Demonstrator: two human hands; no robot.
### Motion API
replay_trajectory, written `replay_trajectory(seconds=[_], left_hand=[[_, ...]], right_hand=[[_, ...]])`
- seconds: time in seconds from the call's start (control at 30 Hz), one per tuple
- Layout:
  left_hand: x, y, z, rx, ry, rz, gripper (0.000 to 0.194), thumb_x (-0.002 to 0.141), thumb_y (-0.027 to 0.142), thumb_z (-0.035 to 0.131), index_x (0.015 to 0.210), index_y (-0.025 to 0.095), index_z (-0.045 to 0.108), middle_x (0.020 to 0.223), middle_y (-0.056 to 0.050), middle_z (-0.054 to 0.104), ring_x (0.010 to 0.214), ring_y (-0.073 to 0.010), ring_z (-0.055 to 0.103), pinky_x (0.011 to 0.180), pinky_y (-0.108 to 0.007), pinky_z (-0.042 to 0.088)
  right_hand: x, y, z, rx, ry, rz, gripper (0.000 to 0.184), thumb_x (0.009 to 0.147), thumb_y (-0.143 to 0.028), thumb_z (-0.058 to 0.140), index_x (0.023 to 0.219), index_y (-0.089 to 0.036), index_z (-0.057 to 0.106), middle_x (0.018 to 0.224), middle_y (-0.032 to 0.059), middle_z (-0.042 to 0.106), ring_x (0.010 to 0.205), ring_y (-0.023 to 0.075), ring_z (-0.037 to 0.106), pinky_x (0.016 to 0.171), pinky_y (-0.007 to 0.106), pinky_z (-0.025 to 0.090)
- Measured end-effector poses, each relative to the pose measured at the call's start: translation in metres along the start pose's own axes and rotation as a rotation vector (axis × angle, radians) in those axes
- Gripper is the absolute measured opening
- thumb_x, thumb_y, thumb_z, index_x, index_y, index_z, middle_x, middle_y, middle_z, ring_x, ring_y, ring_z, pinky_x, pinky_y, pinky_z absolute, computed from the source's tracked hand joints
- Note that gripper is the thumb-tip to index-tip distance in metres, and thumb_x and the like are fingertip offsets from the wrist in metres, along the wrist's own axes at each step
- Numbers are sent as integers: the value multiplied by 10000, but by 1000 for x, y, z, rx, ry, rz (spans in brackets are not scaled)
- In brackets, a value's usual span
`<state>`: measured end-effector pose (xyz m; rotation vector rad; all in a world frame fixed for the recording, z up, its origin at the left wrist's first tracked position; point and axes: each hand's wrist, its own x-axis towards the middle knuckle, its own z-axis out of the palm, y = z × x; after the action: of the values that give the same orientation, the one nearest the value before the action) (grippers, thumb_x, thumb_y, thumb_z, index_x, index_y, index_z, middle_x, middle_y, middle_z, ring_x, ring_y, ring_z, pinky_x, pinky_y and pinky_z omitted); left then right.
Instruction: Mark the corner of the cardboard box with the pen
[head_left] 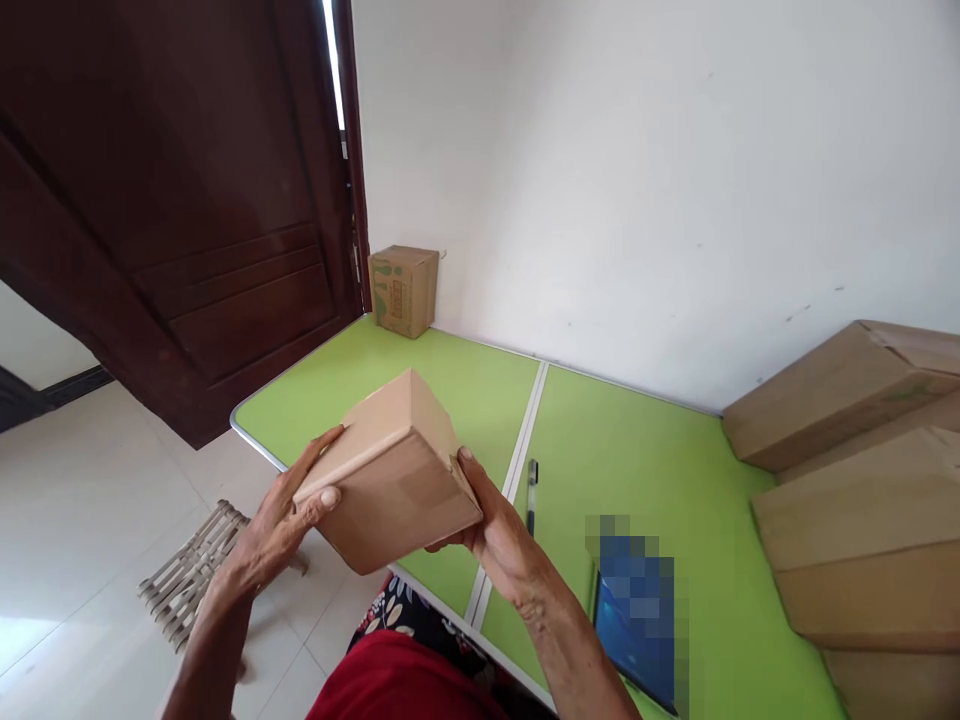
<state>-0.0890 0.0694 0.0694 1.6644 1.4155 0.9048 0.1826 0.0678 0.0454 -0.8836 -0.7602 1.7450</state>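
I hold a plain brown cardboard box (394, 475) tilted in the air above the near left part of a green folding table (622, 450). My left hand (281, 525) grips its left side, thumb on the near face and fingers along the top edge. My right hand (499, 535) clasps its right side, thumb against the right edge and fingers under the box. A strip of tape runs across the box's near face.
A black pen (531, 492) lies on the table right of the box. A small printed carton (403, 289) stands at the far corner by a dark wooden door (187, 200). Large cartons (862, 480) are stacked at right. A blurred blue device (637, 615) lies near me.
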Motion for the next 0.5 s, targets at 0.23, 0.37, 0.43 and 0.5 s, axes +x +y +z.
replay_trajectory(seconds=[0.23, 0.37, 0.43, 0.5], left_hand=[[85, 18, -11, 2, 109, 27, 669, 945, 866, 524, 906, 234, 738, 731, -23, 625, 675, -224, 560, 600, -324, 470], [142, 11, -13, 1, 142, -26, 711, 928, 899, 506, 708, 240, 656, 673, -41, 608, 632, -223, 529, 605, -346, 449], [166, 8, -12, -18, 201, -40, 771, 940, 910, 451, 753, 217, 731, 736, -99, 693, 708, -274, 608, 676, -392, 509], [183, 3, -9, -47, 256, -2, 840, 955, 912, 404, 897, 175, 803, 872, -159, 770, 854, -337, 690, 785, -448, 568]], right_hand=[[54, 0, 14, 245, 2, 213, 445, 1189, -378, 380, 1317, -61, 666, 905, 185, 850, 738, 241, 853, 620, 242, 663], [84, 3, 19, 262, 30, 277, 548, 1203, -408, 308, 1331, 15, 632, 949, 225, 844, 759, 204, 839, 643, 211, 644], [98, 2, 16, 241, 47, 311, 573, 1204, -449, 306, 1312, 11, 631, 957, 232, 840, 735, 216, 832, 587, 234, 632], [111, 0, 9, 197, 76, 340, 564, 1201, -499, 309, 1277, -40, 628, 947, 215, 841, 703, 239, 828, 510, 265, 605]])
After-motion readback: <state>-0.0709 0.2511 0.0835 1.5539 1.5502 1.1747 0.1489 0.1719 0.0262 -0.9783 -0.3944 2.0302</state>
